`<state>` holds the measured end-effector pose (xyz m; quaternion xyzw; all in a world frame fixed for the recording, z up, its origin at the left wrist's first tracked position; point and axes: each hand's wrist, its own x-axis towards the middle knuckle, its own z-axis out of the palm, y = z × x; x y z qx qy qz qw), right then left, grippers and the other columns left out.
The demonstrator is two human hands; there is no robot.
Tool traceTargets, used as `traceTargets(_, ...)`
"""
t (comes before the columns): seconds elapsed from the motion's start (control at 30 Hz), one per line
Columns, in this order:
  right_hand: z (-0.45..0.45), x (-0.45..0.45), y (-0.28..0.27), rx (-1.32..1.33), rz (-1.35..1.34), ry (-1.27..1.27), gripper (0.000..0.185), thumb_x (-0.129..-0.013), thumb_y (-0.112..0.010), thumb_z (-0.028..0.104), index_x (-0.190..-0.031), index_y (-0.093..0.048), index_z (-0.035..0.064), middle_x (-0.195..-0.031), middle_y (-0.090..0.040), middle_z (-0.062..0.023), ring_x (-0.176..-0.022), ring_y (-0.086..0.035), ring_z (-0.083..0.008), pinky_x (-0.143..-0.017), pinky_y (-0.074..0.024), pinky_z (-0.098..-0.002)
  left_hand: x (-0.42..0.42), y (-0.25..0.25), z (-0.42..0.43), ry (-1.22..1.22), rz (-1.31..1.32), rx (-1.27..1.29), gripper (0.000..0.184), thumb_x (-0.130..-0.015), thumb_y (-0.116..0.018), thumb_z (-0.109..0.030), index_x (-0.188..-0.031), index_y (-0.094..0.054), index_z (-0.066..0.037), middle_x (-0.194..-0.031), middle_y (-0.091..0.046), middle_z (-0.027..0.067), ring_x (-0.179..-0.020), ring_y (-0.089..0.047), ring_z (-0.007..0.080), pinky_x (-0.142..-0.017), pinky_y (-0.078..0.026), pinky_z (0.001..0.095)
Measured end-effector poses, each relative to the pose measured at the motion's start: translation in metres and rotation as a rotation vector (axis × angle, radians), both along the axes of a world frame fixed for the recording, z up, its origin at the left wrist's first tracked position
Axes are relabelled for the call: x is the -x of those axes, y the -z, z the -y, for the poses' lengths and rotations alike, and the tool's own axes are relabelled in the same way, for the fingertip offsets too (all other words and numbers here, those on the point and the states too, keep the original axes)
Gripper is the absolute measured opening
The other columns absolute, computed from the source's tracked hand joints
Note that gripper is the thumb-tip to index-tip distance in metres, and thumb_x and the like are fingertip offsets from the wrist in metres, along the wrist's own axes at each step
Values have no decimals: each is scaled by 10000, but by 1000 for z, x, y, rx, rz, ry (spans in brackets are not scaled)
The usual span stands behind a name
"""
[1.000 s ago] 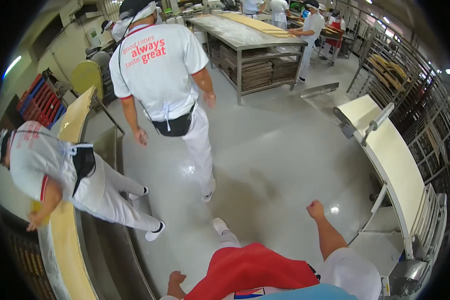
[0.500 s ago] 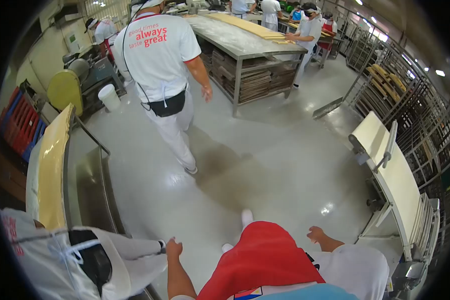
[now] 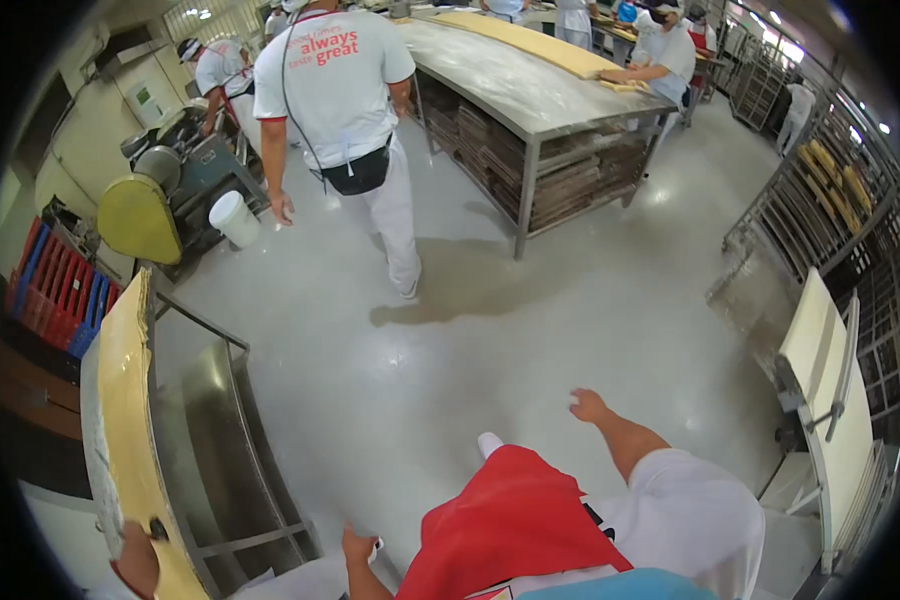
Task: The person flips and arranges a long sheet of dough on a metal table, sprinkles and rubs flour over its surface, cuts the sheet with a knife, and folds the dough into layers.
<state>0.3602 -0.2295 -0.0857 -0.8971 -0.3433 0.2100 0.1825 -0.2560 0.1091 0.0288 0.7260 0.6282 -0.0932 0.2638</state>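
Note:
My left hand (image 3: 359, 546) hangs low beside the red apron (image 3: 510, 510) I wear, its fingers loosely bent and partly apart, with nothing visible in it. My right hand (image 3: 589, 405) is swung out forward over the grey floor (image 3: 450, 370), empty, fingers apart. Neither hand touches anything. To the left, a long sheet of yellow dough (image 3: 130, 400) lies on a metal table. A co-worker's hand (image 3: 137, 560) is at its near end, beside a small dark object (image 3: 157, 528).
A co-worker in a white shirt (image 3: 335, 90) walks ahead. A floured metal table (image 3: 530, 100) bears another dough sheet (image 3: 520, 40), with stacked boards below. A machine with a pale belt (image 3: 820, 340) and racks (image 3: 820, 190) stand right. A white bucket (image 3: 234, 218) is left.
My right hand has swung forward and left; my left hand has dropped lower. The view has moved forward, and the co-worker ahead has stepped on. The co-worker at lower left has mostly left view.

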Motion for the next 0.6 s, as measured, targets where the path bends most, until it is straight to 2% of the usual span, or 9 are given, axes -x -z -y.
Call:
traceTargets(0.1, -175, -43, -70, -95, -71, -95, 462, -838, -617, 320, -1225, -589, 69, -1186, -620, -175, -1106, -569, -356, -959, -448, -440, 4, -5, -4, -223, -59, 88, 952, -560, -871, -272, -1348, -437, 41, -1290, -556, 233, -1200, -548, 341, -994, -455, 383)
traceTargets(0.27, -400, -60, -139, -197, -51, -336, 403, -878, -566, 289, -1222, -596, 82, -1186, -614, -189, -1129, -553, -357, -963, -442, -437, 34, 62, -48, -216, -113, 182, 823, -573, -860, -325, -1235, -544, 49, -1136, -642, 222, -1118, -604, 338, -945, -482, 405)
traceTargets(0.33, -462, -67, -143, -176, -43, -402, 389, -876, -575, 265, -1221, -603, 88, -1199, -609, -195, -1142, -541, -369, -971, -436, -446, 40, 70, -63, -194, -83, 222, 652, -614, -826, -393, -1100, -653, 5, -988, -691, 203, -1004, -649, 354, -897, -498, 447)
traceTargets(0.4, -502, -62, -149, -281, 49, -495, 418, -864, -609, 228, -1259, -587, 94, -1236, -601, -188, -1163, -551, -342, -990, -434, -433, 67, 116, -86, 76, -158, 128, 587, -709, -734, -492, -1092, -670, -52, -974, -701, 157, -892, -669, 322, -801, -526, 445)
traceTargets(0.43, -521, -52, -165, -265, -105, -416, 430, -863, -609, 224, -1271, -578, 91, -1248, -601, -176, -1169, -561, -328, -993, -441, -415, 68, 131, -106, -22, -145, 244, 523, -717, -725, -461, -1043, -690, -54, -998, -697, 163, -917, -669, 319, -808, -530, 431)
traceTargets(0.5, -538, -69, -138, -261, 36, -547, 448, -861, -600, 237, -1263, -571, 41, -1249, -598, -189, -1170, -563, -332, -997, -438, -410, 55, 145, -147, -226, -147, 456, 404, -733, -708, -399, -944, -729, -56, -1047, -688, 176, -968, -667, 313, -823, -537, 403)
traceTargets(0.53, -540, -74, -130, -123, 109, -506, 489, -858, -602, 238, -1301, -537, 44, -1264, -589, -197, -1199, -545, -335, -1010, -425, -403, 35, 123, -173, -279, -179, 455, 409, -727, -693, -355, -992, -717, -45, -1098, -673, 184, -1030, -650, 326, -864, -529, 403)
traceTargets(0.57, -541, -79, -113, 17, -68, -408, 463, -882, -567, 189, -1324, -514, 64, -1090, -613, -159, -947, -589, -278, -788, -477, -397, 14, 97, -210, -361, -185, 438, 420, -726, -660, -314, -1049, -704, -47, -1144, -657, 188, -1080, -626, 342, -911, -512, 405)
traceTargets(0.6, -539, -90, -103, 171, -227, -286, 446, -905, -531, 140, -1347, -491, 85, -917, -638, -120, -694, -632, -221, -565, -528, -392, -1, 84, -245, -251, -140, 438, 425, -737, -632, -269, -1099, -687, -52, -1185, -639, 186, -1108, -610, 343, -930, -502, 421)
